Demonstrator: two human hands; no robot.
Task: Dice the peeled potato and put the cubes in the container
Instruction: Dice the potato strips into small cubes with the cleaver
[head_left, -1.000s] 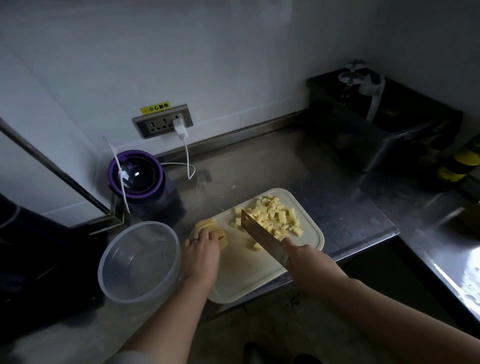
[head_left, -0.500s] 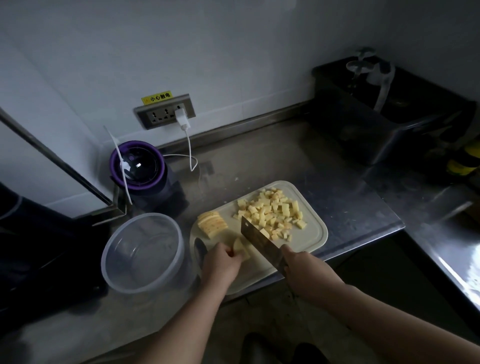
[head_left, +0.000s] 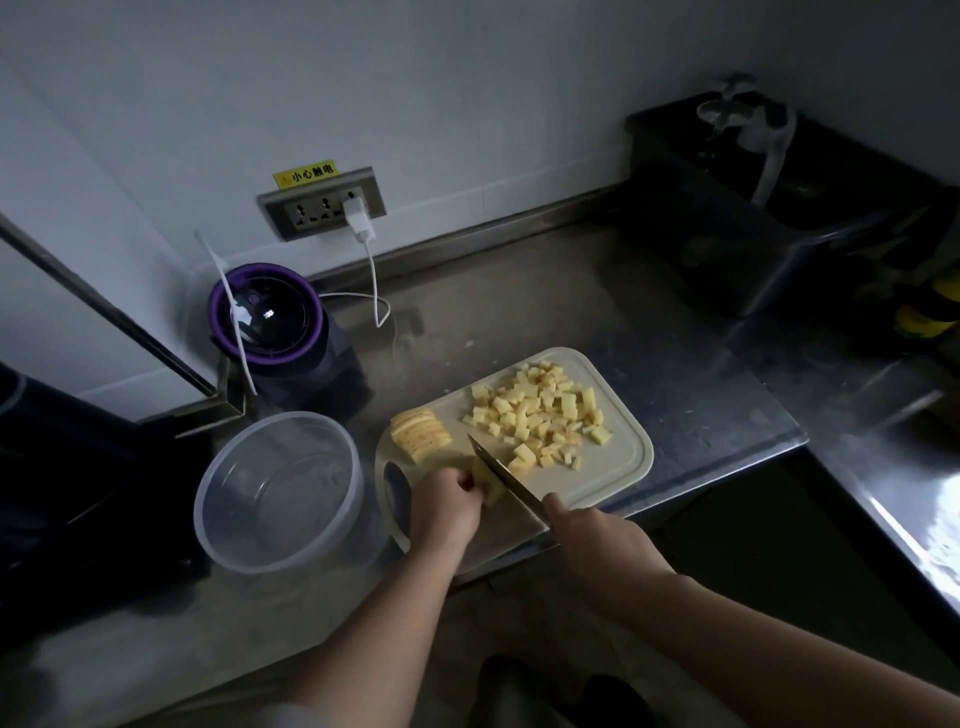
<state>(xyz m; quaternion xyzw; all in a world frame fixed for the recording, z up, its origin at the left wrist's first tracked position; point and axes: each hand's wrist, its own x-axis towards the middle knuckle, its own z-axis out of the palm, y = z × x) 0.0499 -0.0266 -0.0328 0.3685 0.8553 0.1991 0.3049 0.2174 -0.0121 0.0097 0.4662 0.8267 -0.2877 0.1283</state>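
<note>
The potato piece (head_left: 489, 487) lies at 7 o'clock on the cutting board (head_left: 626, 470). The left hand (head_left: 445, 506), fingers curled, pins it steady. The right hand (head_left: 589, 527) grips the knife (head_left: 506, 479), blade set against it. Finished cubes (head_left: 543, 410) are heaped at 1 o'clock, clear of the blade. The container (head_left: 280, 488) waits at 9 o'clock.

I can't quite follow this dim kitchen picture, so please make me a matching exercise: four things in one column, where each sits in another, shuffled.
Things
1. potato cubes
2. knife
3. clear container
4. potato piece

Places
A. held by the left hand, beside the blade
B. gripped in the right hand
C. heaped on the cutting board's far end
D. on the counter left of the board, empty

Pairs: 1-C, 2-B, 3-D, 4-A
</note>
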